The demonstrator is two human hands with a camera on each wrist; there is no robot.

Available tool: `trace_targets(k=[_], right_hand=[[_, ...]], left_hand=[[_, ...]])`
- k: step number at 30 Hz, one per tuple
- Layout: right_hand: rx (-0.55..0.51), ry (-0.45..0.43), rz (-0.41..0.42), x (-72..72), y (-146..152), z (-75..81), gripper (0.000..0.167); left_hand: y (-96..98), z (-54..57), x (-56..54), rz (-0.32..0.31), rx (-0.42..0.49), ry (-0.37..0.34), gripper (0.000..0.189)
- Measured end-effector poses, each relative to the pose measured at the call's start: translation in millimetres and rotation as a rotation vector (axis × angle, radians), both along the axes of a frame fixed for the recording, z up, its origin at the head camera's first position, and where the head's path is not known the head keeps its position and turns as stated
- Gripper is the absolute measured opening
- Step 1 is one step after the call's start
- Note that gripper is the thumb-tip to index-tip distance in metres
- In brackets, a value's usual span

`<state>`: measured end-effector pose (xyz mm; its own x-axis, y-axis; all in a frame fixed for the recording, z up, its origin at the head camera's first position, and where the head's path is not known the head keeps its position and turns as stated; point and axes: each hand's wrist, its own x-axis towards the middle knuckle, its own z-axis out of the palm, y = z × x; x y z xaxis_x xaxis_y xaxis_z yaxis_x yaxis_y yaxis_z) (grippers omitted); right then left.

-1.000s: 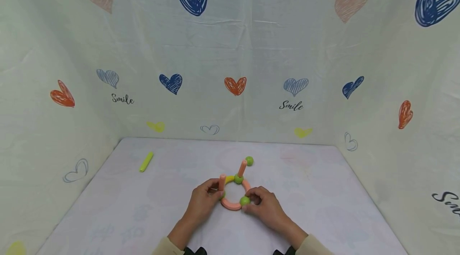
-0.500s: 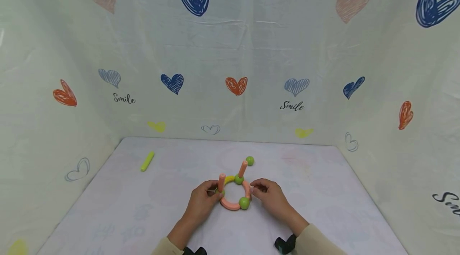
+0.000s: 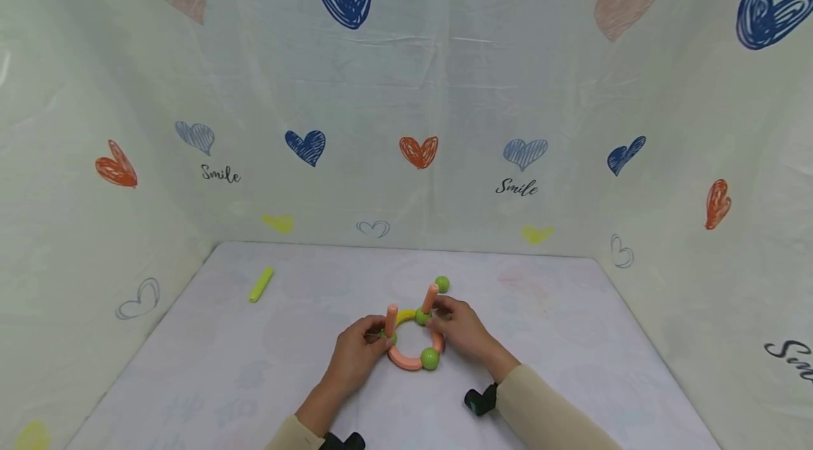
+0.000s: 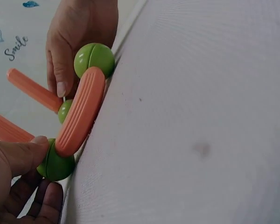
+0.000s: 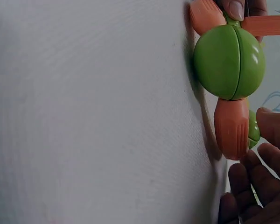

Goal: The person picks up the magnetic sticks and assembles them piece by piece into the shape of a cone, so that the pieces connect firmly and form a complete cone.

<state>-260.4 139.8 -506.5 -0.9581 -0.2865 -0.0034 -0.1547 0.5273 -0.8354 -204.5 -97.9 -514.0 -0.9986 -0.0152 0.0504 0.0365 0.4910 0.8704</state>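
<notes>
A ring of orange curved pieces (image 3: pixel 404 361), a yellow curved piece (image 3: pixel 405 315) and green balls lies on the table. One orange rod (image 3: pixel 391 321) stands up from the left ball, another orange rod (image 3: pixel 430 298) from the back ball (image 3: pixel 421 318). My left hand (image 3: pixel 357 355) pinches the left green ball (image 4: pixel 57 164), its thumb on the near side. At the back ball is my right hand (image 3: pixel 466 330), thumb and fingers curved around it, beside the rod's foot. The front green ball (image 3: pixel 430 359) sits untouched between two orange pieces.
Behind the ring rests a loose green ball (image 3: pixel 442 284). A yellow-green stick (image 3: pixel 261 285) lies at the back left of the white table (image 3: pixel 190 365). Curtain walls (image 3: pixel 444 90) printed with hearts rise around the back and sides.
My right hand has let go of the front green ball and moved away along the ring's right side to the back ball. The left hand keeps its hold on the left ball.
</notes>
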Motion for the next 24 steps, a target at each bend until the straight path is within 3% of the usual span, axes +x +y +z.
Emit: trace_targets(k=[7,24], right_hand=[[0.023,0.022,0.028,-2.8,-4.3,-3.7,0.037],[0.099,0.044,-0.043,4.7,-4.5,-3.5,0.030]], left_hand=[[-1.0,-2.7,-1.2,-0.013,0.013,0.009,0.038],[-1.8,-2.8,-5.7,-0.020,0.019,0.002,0.036]])
